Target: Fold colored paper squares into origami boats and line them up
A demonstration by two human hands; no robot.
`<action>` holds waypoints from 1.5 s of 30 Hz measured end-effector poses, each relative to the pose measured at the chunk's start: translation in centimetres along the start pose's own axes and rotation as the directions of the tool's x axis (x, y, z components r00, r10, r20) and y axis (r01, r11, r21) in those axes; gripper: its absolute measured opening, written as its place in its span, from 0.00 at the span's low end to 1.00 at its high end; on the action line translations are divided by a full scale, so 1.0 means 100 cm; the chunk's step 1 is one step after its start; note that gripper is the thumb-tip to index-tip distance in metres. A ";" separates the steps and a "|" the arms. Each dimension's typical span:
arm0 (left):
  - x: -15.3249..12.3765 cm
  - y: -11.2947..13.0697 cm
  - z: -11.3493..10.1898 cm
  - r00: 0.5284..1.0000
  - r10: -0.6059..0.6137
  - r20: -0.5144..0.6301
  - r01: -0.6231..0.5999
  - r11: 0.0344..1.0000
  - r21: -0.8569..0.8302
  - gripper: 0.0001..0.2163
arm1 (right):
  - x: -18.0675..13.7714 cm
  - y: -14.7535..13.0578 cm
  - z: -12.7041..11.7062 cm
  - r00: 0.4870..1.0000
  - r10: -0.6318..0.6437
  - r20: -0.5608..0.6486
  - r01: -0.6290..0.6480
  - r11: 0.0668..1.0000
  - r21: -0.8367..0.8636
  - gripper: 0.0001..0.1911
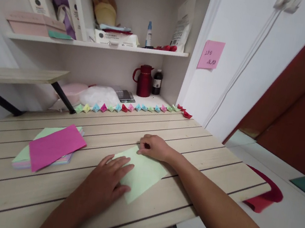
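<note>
A light green sheet of paper (144,172) lies flat on the wood-plank table (171,215), between my two hands. My left hand (110,178) rests over its left side with the fingers spread and the palm down. At the sheet's far corner is my right hand (153,147), its fingers curled and thumb and forefinger pinched on the paper's edge. To the left a stack of coloured paper (22,155) carries a loose magenta sheet (56,147) lying askew on top.
A row of small folded paper boats (124,107) lines the table's back edge. Behind it stand a red thermos jug (144,82) and a dark bottle (157,82). A small raised shelf (19,75) with black legs is at the left. A red stool (264,191) stands past the right edge.
</note>
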State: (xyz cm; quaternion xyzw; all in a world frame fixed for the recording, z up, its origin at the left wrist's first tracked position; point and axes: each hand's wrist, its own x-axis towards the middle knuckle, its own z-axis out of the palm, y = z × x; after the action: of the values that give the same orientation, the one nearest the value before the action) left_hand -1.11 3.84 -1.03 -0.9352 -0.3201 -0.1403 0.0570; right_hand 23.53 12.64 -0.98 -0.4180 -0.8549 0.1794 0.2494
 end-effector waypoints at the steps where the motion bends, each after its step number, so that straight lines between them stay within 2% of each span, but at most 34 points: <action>1: -0.001 -0.001 0.000 1.000 0.004 0.012 -0.003 1.000 -0.029 0.23 | 0.000 -0.001 0.000 1.000 0.029 -0.004 -0.029 1.000 -0.008 0.09; 6: -0.003 0.001 -0.001 1.000 0.002 0.024 0.000 0.996 -0.091 0.36 | 0.000 -0.004 0.003 0.992 0.124 -0.017 -0.124 0.992 -0.035 0.10; 8: 0.000 0.003 0.002 1.000 -0.028 0.004 0.028 0.997 -0.077 0.32 | 0.000 -0.006 0.004 0.987 0.156 -0.028 -0.157 0.987 -0.044 0.12; 11: 0.006 0.003 0.009 0.993 -0.094 -0.072 0.091 0.995 -0.044 0.18 | 0.000 -0.007 0.003 0.985 0.172 -0.019 -0.173 0.984 -0.040 0.16; 13: 0.009 0.001 0.012 0.990 -0.109 -0.091 0.106 0.993 -0.043 0.12 | -0.001 -0.006 0.002 0.987 0.161 0.002 -0.161 0.986 0.048 0.17; 16: 0.011 -0.003 0.015 0.988 -0.125 -0.090 0.119 0.990 -0.071 0.10 | -0.004 -0.003 -0.004 0.986 0.160 0.036 -0.164 0.943 0.290 0.15; 18: 0.012 -0.005 0.014 0.985 -0.149 -0.087 0.141 0.986 -0.090 0.10 | -0.006 -0.002 -0.008 0.986 0.158 0.056 -0.167 0.908 0.385 0.16; 21: 0.013 -0.009 0.011 0.970 -0.238 -0.056 0.232 0.969 -0.087 0.11 | -0.008 -0.002 -0.013 0.992 0.068 0.102 -0.103 0.914 0.393 0.15; 23: 0.011 -0.014 0.008 0.957 -0.287 -0.035 0.284 0.956 -0.078 0.11 | -0.009 -0.003 -0.014 0.985 -0.009 0.173 -0.058 0.923 0.380 0.13; 26: 0.001 -0.021 0.004 0.966 -0.258 -0.016 0.255 0.961 -0.107 0.10 | -0.010 -0.005 -0.013 0.953 -0.052 0.298 -0.074 0.916 0.395 0.12; 28: -0.011 -0.020 0.001 0.976 -0.217 0.022 0.218 0.967 -0.131 0.13 | -0.010 -0.007 -0.013 0.933 -0.057 0.356 -0.106 0.901 0.421 0.12; 31: -0.030 -0.005 -0.001 0.984 -0.144 0.101 0.156 0.980 -0.127 0.26 | -0.013 -0.012 -0.018 0.901 -0.048 0.431 -0.150 0.898 0.413 0.15; 34: -0.043 0.018 0.001 0.996 -0.066 0.056 0.071 0.994 -0.082 0.42 | -0.017 -0.019 -0.023 0.858 -0.030 0.514 -0.194 0.906 0.377 0.17; 37: -0.048 0.035 0.002 1.000 0.013 -0.013 -0.014 1.000 -0.028 0.44 | -0.019 -0.024 -0.024 0.841 -0.016 0.541 -0.227 0.897 0.380 0.17; 39: -0.047 0.040 0.000 0.998 0.038 -0.049 -0.040 0.999 -0.031 0.40 | -0.019 -0.024 -0.021 0.855 -0.001 0.519 -0.242 0.884 0.401 0.17; 41: -0.046 0.039 -0.001 0.997 0.028 -0.068 -0.034 0.995 -0.090 0.30 | -0.016 -0.021 -0.017 0.886 0.023 0.463 -0.259 0.853 0.453 0.17; 43: -0.043 0.034 -0.003 0.997 -0.056 -0.060 0.045 0.985 -0.168 0.16 | -0.014 -0.018 -0.011 0.921 0.062 0.385 -0.273 0.808 0.522 0.17; 45: -0.038 0.026 -0.002 0.979 -0.196 -0.053 0.180 0.958 -0.221 0.08 | -0.011 -0.016 -0.008 0.942 0.119 0.315 -0.287 0.772 0.567 0.17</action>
State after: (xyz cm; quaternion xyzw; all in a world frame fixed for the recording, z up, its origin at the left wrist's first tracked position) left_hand -2.41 -0.46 -1.98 -0.8953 -0.3882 -0.2135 -0.0464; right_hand 23.58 10.89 0.17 -0.3793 -0.7270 0.5224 0.2338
